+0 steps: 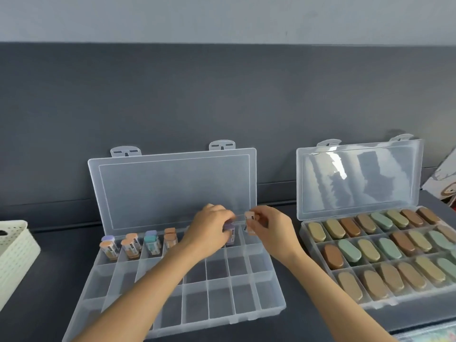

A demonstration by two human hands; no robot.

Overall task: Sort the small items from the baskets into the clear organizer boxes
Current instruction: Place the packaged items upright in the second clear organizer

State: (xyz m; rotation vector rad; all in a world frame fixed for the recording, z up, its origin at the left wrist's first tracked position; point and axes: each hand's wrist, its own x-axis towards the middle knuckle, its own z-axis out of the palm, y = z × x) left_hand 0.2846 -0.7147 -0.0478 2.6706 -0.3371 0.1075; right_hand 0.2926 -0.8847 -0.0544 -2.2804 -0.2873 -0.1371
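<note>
A clear organizer box (pixel 222 302) lies open in front of me, its lid leaning against the dark wall. Its back row holds small upright capsules with purple, orange and teal caps (pixel 130 244). My left hand (pixel 209 230) hovers over the back row and pinches a purple capsule (pixel 229 234) in a compartment there. My right hand (pixel 271 230) pinches a small orange-capped capsule (pixel 249 222) above the back-right compartment. A second open box (pixel 308 245) at the right is filled with oval brown, green and tan items (pixel 370 250).
A cream perforated basket (pixel 14 253) stands at the left edge. A patterned object (pixel 444 183) leans at the far right. A pale patterned edge (pixel 429 333) shows at the bottom right. The boxes sit on a dark table (pixel 61 243).
</note>
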